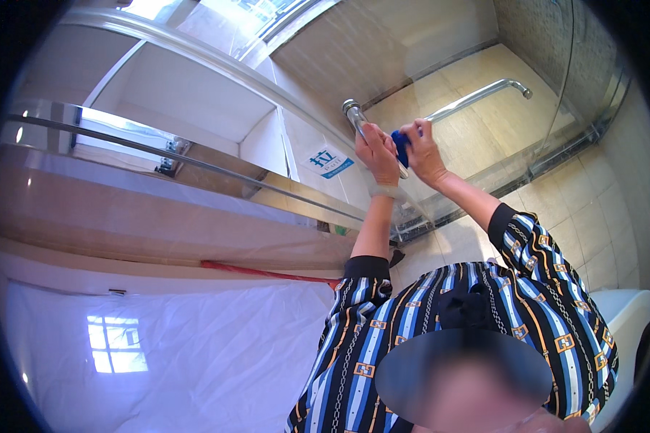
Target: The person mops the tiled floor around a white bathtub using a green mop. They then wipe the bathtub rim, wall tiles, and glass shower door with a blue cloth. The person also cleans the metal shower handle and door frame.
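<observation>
My left hand [377, 153] is closed around a chrome bar [352, 112], whose round-capped end sticks out beyond my fingers. Close beside it, my right hand [425, 155] grips a small dark blue item [400, 147], perhaps a cloth or sponge; its exact kind does not show. The blue item sits between both hands, against or very near the bar. From behind my right fingers a long chrome tube [477, 97] runs off to the right and ends in a bent tip. My fingers hide where the tube begins.
Clear glass panels with a sticker [326, 160] stand left of my hands. White open shelving [188, 94] shows farther left, and a metal rail [195, 159] crosses below it. A dark floor strip [498, 187] edges the tiles. White plastic sheeting [195, 353] covers the lower left.
</observation>
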Demonstrator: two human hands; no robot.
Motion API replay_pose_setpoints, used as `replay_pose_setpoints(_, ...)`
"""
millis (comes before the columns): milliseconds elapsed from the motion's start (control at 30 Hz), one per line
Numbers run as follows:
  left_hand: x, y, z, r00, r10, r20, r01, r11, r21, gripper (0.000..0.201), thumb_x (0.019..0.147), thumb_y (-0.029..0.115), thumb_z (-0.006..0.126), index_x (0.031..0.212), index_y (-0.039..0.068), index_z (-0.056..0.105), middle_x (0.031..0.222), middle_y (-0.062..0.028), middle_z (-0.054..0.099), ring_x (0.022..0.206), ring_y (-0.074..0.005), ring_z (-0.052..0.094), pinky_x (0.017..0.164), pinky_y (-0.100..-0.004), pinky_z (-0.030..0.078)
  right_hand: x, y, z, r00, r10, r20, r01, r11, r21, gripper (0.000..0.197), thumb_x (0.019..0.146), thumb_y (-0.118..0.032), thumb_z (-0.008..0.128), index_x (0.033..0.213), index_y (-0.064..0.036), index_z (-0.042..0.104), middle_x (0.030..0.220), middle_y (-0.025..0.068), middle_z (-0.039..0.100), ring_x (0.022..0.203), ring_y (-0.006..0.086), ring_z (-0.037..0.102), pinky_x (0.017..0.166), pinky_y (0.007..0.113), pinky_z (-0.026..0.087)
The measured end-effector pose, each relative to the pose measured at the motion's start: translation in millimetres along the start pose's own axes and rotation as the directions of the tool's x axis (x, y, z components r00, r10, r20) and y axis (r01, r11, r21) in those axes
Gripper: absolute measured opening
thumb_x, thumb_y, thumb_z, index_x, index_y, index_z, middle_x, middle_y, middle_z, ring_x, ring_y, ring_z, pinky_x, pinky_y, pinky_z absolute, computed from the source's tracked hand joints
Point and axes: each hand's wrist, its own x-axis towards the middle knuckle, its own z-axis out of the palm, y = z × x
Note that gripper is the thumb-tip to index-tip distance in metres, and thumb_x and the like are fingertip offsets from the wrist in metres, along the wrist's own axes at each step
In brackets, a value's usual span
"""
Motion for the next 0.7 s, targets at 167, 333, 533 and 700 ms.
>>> replay_pose_setpoints(167, -2.6, -18.0, -13.3, 0.996, 0.085, 0.037, -0.082, 0.994, -0.075, 0.037, 0.101, 0.044, 0.040, 0.084, 0.011, 0.048, 0.063, 0.0024, 0.043, 0.046, -0.0057, 0.040, 0.039, -0.0194, 0.030, 76.3, -64.9, -44.8, 0.968, -0.224, -0.116, 0.245, 0.943, 0.227, 0.026, 0.082, -0.001, 0.059, 0.106, -0.0137, 0.061, 0.108, 0.0126, 0.052, 0.102, 0.0336, 0.052, 0.087, 0.040, 0.045)
replay_pose_setpoints(333, -16.1, -27.0, -14.9, 0.978, -0.184, -0.097, 0.118, 0.876, -0.468, 0.034, 0.102, 0.038, 0.035, 0.097, 0.010, 0.053, 0.089, -0.0010, 0.055, 0.095, -0.0124, 0.053, 0.089, -0.0290, 0.040, 74.1, -87.4, -22.3, 0.920, -0.390, 0.022, 0.391, 0.916, -0.092, 0.026, 0.076, -0.016, 0.070, 0.101, -0.0201, 0.065, 0.116, 0.0075, 0.050, 0.103, 0.0322, 0.048, 0.087, 0.044, 0.042)
replay_pose_setpoints(533, -37.4, -64.3, -65.4, 0.933, -0.355, -0.058, 0.323, 0.897, -0.303, 0.039, 0.103, 0.040, 0.033, 0.101, 0.008, 0.055, 0.092, -0.0031, 0.060, 0.092, -0.0122, 0.055, 0.084, -0.0305, 0.042, -29.4, -34.4, -7.3, 0.964, -0.261, -0.054, 0.266, 0.957, 0.120, 0.031, 0.078, -0.007, 0.068, 0.107, -0.0136, 0.063, 0.114, 0.0141, 0.050, 0.103, 0.0342, 0.049, 0.089, 0.043, 0.042)
replay_pose_setpoints(700, -26.5, -54.2, -67.7, 0.940, -0.300, 0.164, 0.340, 0.874, -0.348, 0.049, 0.101, 0.048, 0.033, 0.113, 0.006, 0.055, 0.108, -0.0081, 0.061, 0.099, -0.0204, 0.058, 0.091, -0.0358, 0.044, -48.0, -38.6, -24.9, 0.995, -0.092, 0.041, 0.075, 0.948, 0.308, 0.044, 0.080, -0.004, 0.067, 0.122, -0.0060, 0.053, 0.119, 0.0188, 0.050, 0.109, 0.0372, 0.050, 0.094, 0.041, 0.042)
